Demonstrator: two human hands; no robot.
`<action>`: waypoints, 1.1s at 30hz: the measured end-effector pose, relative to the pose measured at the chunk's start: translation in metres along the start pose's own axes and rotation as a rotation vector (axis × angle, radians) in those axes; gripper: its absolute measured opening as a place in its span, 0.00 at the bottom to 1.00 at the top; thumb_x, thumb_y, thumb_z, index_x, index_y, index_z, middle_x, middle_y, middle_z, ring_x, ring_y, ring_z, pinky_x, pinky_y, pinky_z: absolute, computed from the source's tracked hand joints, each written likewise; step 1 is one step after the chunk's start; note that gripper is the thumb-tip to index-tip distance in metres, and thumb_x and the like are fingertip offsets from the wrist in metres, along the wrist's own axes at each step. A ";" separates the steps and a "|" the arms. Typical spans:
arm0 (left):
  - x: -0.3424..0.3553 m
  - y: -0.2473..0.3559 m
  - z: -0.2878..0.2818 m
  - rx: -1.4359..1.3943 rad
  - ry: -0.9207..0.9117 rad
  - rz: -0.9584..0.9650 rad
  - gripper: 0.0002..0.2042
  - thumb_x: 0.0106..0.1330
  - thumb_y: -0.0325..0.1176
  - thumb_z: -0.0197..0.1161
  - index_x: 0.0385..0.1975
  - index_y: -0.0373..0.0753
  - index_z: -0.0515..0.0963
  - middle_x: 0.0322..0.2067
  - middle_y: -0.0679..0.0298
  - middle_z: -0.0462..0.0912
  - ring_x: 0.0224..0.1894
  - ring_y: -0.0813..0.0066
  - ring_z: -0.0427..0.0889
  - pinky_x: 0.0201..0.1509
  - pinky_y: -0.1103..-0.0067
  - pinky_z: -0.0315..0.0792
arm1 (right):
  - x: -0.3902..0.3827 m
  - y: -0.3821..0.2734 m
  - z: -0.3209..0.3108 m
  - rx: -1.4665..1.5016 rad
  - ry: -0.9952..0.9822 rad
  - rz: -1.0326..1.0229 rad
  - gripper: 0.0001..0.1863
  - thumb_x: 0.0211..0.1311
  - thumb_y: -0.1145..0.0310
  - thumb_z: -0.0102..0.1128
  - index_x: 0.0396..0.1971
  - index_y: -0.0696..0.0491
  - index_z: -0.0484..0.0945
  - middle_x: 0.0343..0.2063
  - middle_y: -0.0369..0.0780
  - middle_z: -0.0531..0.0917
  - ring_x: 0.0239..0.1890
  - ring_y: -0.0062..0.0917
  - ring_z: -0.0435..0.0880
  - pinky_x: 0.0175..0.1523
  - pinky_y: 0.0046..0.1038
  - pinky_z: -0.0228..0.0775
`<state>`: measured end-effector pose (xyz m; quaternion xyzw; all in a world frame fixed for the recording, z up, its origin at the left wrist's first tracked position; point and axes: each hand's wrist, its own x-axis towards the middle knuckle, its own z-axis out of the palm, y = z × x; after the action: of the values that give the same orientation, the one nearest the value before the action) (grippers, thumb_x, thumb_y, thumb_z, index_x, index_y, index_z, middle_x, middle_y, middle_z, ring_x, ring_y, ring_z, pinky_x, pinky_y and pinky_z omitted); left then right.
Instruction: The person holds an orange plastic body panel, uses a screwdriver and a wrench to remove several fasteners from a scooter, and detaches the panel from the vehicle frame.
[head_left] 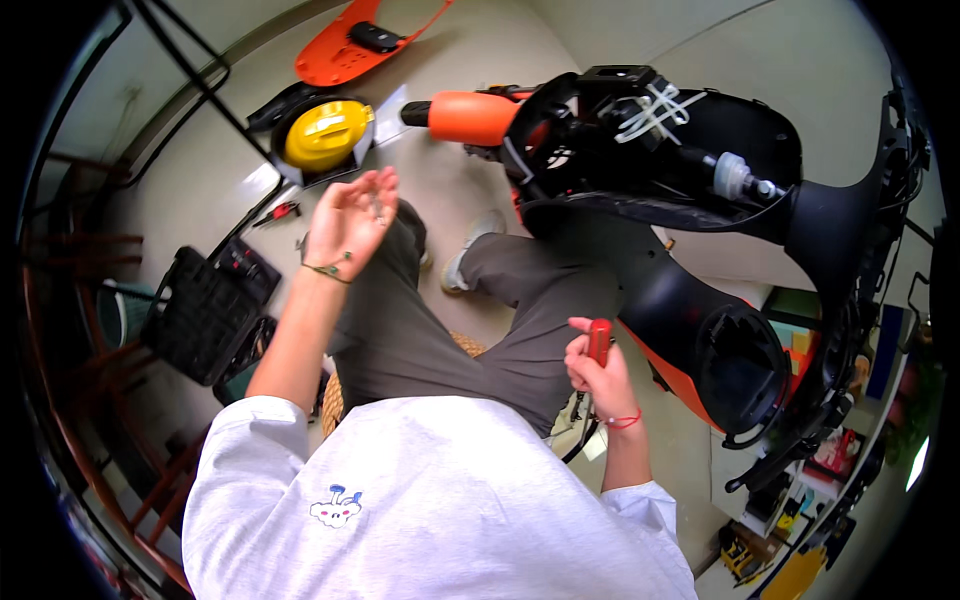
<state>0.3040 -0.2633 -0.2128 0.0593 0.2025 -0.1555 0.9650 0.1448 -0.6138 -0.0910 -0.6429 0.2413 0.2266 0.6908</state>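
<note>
My left hand [352, 222] is raised palm up over my left leg, with its fingers curled. Small metal pieces that look like screws [379, 208] lie in the cupped palm. Beside my right thigh, my right hand [597, 373] is closed round a red tool handle [599, 341] that stands nearly upright. The rest of that tool is hidden. To the right is an orange and black scooter [690, 215], its dark body opened up. Loose white cables [657, 112] lie across the upper part. Neither hand touches the scooter.
Ahead on the floor lie an orange panel [335, 58] and a yellow rounded shell [325, 137] in a dark holder. A red and black tool [277, 213] and an opened black tool case [200, 318] are at my left. Shelves [818, 492] with goods stand at the right.
</note>
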 end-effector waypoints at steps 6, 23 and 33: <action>-0.074 -0.045 0.034 0.074 -0.003 -0.022 0.16 0.68 0.29 0.46 0.51 0.27 0.69 0.61 0.46 0.68 0.65 0.56 0.68 0.69 0.63 0.65 | -0.011 -0.037 0.025 0.160 -0.328 -0.269 0.35 0.52 0.76 0.56 0.64 0.62 0.63 0.28 0.35 0.73 0.21 0.11 0.66 0.24 0.15 0.57; -0.098 -0.102 0.051 0.626 0.164 -0.079 0.20 0.69 0.21 0.55 0.59 0.26 0.62 0.53 0.49 0.78 0.54 0.70 0.80 0.59 0.83 0.76 | 0.056 -0.063 0.047 0.571 -0.636 -0.310 0.45 0.46 0.62 0.56 0.69 0.61 0.57 0.32 0.37 0.71 0.30 0.19 0.65 0.34 0.20 0.57; -0.093 -0.107 0.059 0.753 0.076 -0.100 0.12 0.74 0.29 0.48 0.52 0.31 0.70 0.47 0.54 0.81 0.48 0.73 0.82 0.53 0.79 0.77 | 0.089 -0.069 0.054 0.593 -0.629 -0.302 0.41 0.46 0.63 0.56 0.65 0.59 0.62 0.37 0.35 0.69 0.36 0.21 0.65 0.41 0.23 0.60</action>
<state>0.2104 -0.3496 -0.1270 0.4055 0.1693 -0.2634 0.8588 0.2592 -0.5649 -0.0897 -0.3452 -0.0221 0.2287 0.9100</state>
